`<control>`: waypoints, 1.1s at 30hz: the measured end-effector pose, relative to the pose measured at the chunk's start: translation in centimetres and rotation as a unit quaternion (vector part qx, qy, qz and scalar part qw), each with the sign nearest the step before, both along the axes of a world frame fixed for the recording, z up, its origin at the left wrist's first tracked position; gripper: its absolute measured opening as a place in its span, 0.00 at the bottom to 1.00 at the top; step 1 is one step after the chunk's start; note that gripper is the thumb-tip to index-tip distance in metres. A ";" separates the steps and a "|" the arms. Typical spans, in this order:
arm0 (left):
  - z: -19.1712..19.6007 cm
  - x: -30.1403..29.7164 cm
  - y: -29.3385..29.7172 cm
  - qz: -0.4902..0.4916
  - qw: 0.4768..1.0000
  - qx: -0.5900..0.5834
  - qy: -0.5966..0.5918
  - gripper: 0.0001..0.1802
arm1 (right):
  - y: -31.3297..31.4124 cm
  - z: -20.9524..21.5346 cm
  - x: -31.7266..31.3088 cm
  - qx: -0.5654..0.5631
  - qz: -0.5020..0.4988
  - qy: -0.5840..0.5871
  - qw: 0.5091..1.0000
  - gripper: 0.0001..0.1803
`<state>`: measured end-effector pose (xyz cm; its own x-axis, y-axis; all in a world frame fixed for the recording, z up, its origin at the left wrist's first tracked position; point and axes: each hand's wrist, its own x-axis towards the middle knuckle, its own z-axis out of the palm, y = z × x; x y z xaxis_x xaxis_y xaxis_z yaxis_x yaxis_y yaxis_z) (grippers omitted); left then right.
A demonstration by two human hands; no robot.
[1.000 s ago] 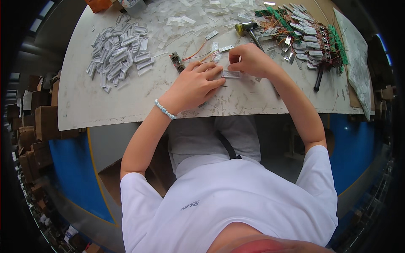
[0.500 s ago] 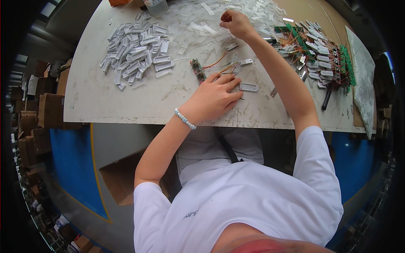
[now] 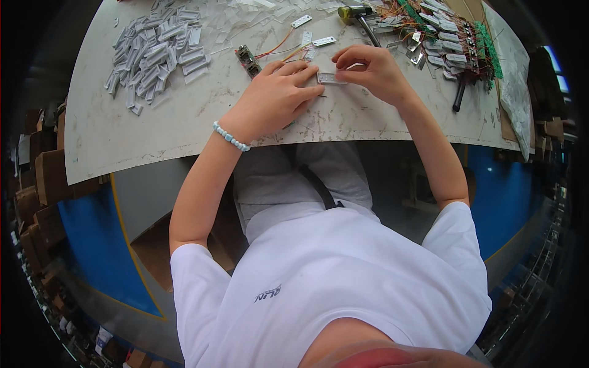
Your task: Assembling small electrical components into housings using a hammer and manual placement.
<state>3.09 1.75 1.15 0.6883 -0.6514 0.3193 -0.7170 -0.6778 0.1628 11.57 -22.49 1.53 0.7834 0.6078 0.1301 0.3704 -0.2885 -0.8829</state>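
Both hands meet over 1 small flat silvery rectangular plate point(image 3: 332, 78) lying on the pale, scuffed bench point(image 3: 184, 129), just in front of the person. The left hand point(image 3: 276, 95) lies flat, its fingers point(image 3: 307, 91) stretched out and pressing beside the plate's left end; the right hand point(image 3: 371, 70) curls over the plate's right end, fingers pinched on it.

Judging by the layout, the work looks part-way through: a heap of pale grey plastic pieces point(image 3: 153, 52) sits at the far left, while a row of green circuit boards with orange wires point(image 3: 454, 43) waits at the far right. 1 small dark board with orange leads point(image 3: 248, 60) lies just beyond the left hand.

How many pieces are finished cannot be told. What the right fingers do under the palm is hidden, and the bench's far edge is cut off.
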 end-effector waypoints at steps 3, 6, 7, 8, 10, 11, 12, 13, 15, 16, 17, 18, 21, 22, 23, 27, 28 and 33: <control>-0.2 0.0 -0.2 -0.003 1.000 -0.004 -0.004 0.14 | -0.5 -0.5 -1.4 -0.002 -0.017 -0.032 0.999 0.08; -0.3 -0.2 0.0 0.001 1.000 0.000 -0.002 0.15 | -0.2 0.3 -2.0 -0.086 -0.027 -0.195 0.977 0.08; -0.3 -0.1 0.0 0.001 1.000 0.000 -0.003 0.15 | -0.4 0.4 -2.1 -0.077 -0.032 -0.188 0.979 0.09; -0.3 -0.1 0.0 0.000 1.000 0.000 -0.003 0.15 | -0.5 0.4 -2.2 -0.068 -0.037 -0.182 0.980 0.10; -0.3 -0.1 0.1 0.003 1.000 0.003 -0.002 0.15 | -0.9 0.0 -2.1 -0.061 -0.025 -0.191 0.979 0.10; -0.3 -0.1 0.1 0.002 1.000 0.003 -0.001 0.15 | -1.0 -0.2 -2.0 -0.054 -0.011 -0.201 0.978 0.10; -0.3 -0.1 0.1 0.000 1.000 0.002 -0.001 0.15 | -1.0 -0.3 -2.1 -0.055 -0.012 -0.200 0.978 0.10; -0.3 -0.1 0.1 -0.002 1.000 0.002 -0.001 0.15 | -1.0 -0.3 -2.3 -0.050 -0.016 -0.187 0.981 0.10; -0.3 0.0 0.2 -0.004 1.000 0.001 0.000 0.15 | -0.7 -0.6 -2.6 -0.046 -0.021 -0.173 0.984 0.09; -0.3 0.1 0.2 -0.007 1.000 0.001 0.000 0.15 | -0.4 -0.8 -2.8 -0.035 -0.037 -0.176 0.983 0.09; -0.3 0.1 0.2 -0.008 1.000 0.001 0.002 0.15 | -0.2 -1.0 -2.9 -0.024 -0.053 -0.179 0.982 0.09; -0.3 0.2 0.2 -0.007 1.000 0.001 0.000 0.15 | -0.3 -1.1 -2.9 -0.025 -0.054 -0.178 0.982 0.09; -0.5 0.3 0.1 -0.003 1.000 -0.001 -0.006 0.15 | -0.3 -1.3 -2.8 -0.029 -0.060 -0.175 0.982 0.09; -0.6 0.3 0.1 0.000 1.000 -0.004 -0.012 0.15 | -0.4 -1.2 -2.9 -0.029 -0.059 -0.171 0.983 0.08; -0.6 0.2 0.2 -0.001 1.000 -0.004 -0.011 0.15 | -0.4 -1.1 -2.9 -0.030 -0.058 -0.167 0.984 0.08; -0.3 0.3 0.2 -0.002 1.000 0.013 -0.009 0.15 | -0.9 -1.6 -3.1 -0.034 -0.061 -0.177 0.982 0.08; -0.2 0.3 0.2 -0.004 1.000 0.018 -0.008 0.15 | -0.9 -1.5 -3.1 -0.035 -0.065 -0.172 0.982 0.08; 0.2 0.2 0.1 -0.009 1.000 0.025 -0.001 0.15 | -0.9 -1.8 -2.9 -0.017 -0.056 -0.173 0.983 0.10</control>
<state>3.24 1.81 1.38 0.6760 -0.6785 0.2875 -0.7293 -0.6720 0.1287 8.71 -23.40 -0.29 0.7571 0.5294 0.3828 0.6122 -0.3706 -0.6985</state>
